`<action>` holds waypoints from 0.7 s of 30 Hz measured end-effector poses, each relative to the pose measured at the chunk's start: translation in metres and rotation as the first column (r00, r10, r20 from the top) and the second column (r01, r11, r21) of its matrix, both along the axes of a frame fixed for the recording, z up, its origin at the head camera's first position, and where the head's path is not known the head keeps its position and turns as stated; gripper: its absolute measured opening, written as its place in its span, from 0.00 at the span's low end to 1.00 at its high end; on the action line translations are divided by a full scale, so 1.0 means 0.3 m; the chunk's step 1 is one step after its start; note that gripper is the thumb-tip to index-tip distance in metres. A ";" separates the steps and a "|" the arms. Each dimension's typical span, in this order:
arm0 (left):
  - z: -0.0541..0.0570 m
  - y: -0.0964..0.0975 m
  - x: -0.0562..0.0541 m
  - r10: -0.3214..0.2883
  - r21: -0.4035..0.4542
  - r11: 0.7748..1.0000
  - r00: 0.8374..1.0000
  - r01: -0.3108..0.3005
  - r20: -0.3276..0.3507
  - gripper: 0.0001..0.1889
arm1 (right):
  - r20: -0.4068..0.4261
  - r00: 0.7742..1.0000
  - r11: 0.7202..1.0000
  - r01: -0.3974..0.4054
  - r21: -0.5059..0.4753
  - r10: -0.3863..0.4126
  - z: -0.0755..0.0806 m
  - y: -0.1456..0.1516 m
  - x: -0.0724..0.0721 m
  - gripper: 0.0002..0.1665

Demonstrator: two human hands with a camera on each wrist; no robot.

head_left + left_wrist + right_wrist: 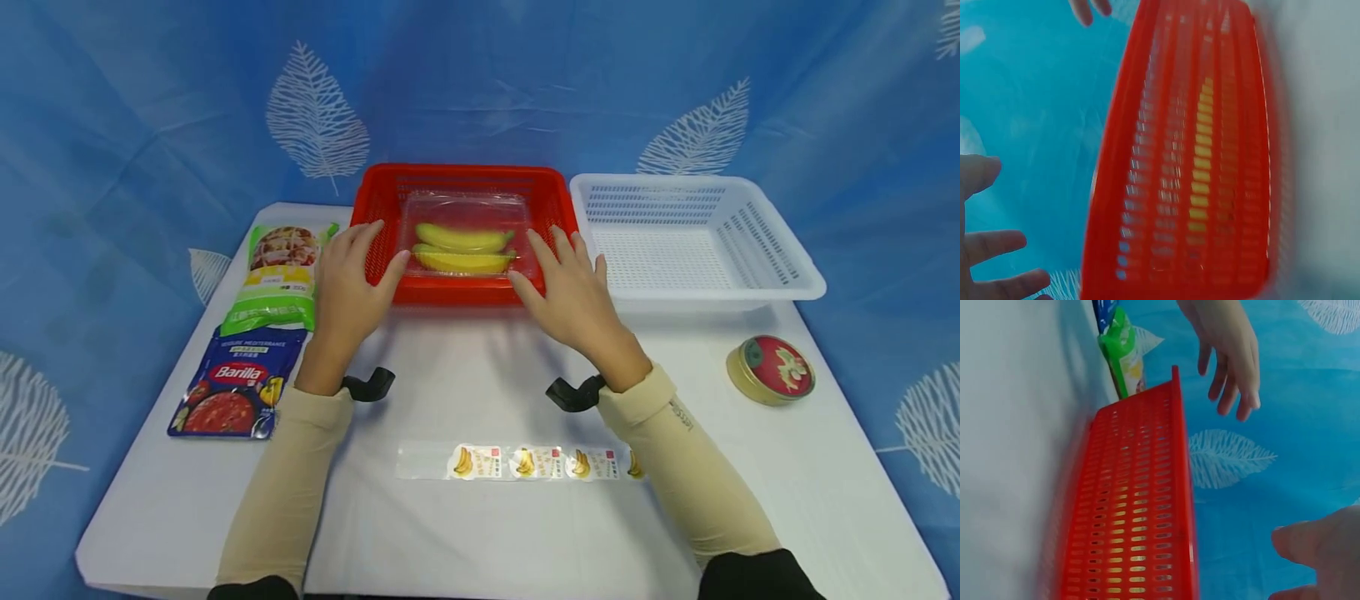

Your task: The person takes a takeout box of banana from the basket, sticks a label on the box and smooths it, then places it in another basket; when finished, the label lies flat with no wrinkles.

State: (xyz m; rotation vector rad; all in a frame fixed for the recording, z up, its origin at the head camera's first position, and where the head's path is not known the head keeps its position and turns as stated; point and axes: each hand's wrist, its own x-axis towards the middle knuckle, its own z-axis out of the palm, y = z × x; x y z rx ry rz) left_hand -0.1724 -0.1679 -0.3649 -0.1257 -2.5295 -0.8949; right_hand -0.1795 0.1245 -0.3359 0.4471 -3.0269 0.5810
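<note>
A clear plastic box [465,208] with two yellow bananas [463,260] inside sits in the red basket [465,293] at the back of the table. My left hand [351,279] hovers over the basket's near left corner, fingers spread, holding nothing. Over the near right part, my right hand [573,296] is spread the same way and also holds nothing. Both wrist views show the fingers apart from the red basket's rim. Through the slots in its wall, the yellow of the bananas [1201,162] shows.
A white basket [705,296] stands right of the red one. Left lie a green food bag [277,279] and a blue Barilla pouch [238,387]. A strip of banana stickers [525,463] lies in front; a round red-lidded tin [771,369] sits at right.
</note>
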 end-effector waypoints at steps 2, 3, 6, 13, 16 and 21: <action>-0.009 -0.025 -0.012 0.049 0.021 0.999 0.998 -0.050 0.031 0.35 | 0.010 1.000 1.000 -0.011 -0.024 0.011 -0.002 -0.011 -0.030 0.45; -0.015 -0.038 -0.018 0.074 0.030 0.997 0.996 -0.076 0.051 0.36 | 0.018 1.000 0.999 -0.016 -0.035 0.017 -0.003 -0.016 -0.044 0.45; -0.036 -0.073 -0.036 0.126 0.051 0.990 0.980 -0.135 0.151 0.41 | 0.050 0.998 0.998 -0.022 -0.064 0.025 -0.009 -0.029 -0.092 0.44; -0.091 -0.116 -0.069 0.038 0.131 0.989 0.965 -0.074 0.261 0.48 | 0.150 0.988 0.993 0.042 -0.110 -0.025 -0.043 -0.046 -0.203 0.45; -0.106 -0.113 -0.078 -0.016 0.167 0.985 0.962 -0.031 0.272 0.51 | 0.182 0.982 0.986 0.073 -0.152 -0.045 -0.068 -0.051 -0.251 0.44; -0.122 -0.106 -0.083 -0.043 0.181 0.983 0.943 -0.018 0.329 0.56 | 0.227 0.972 0.975 0.100 -0.198 -0.054 -0.102 -0.057 -0.314 0.42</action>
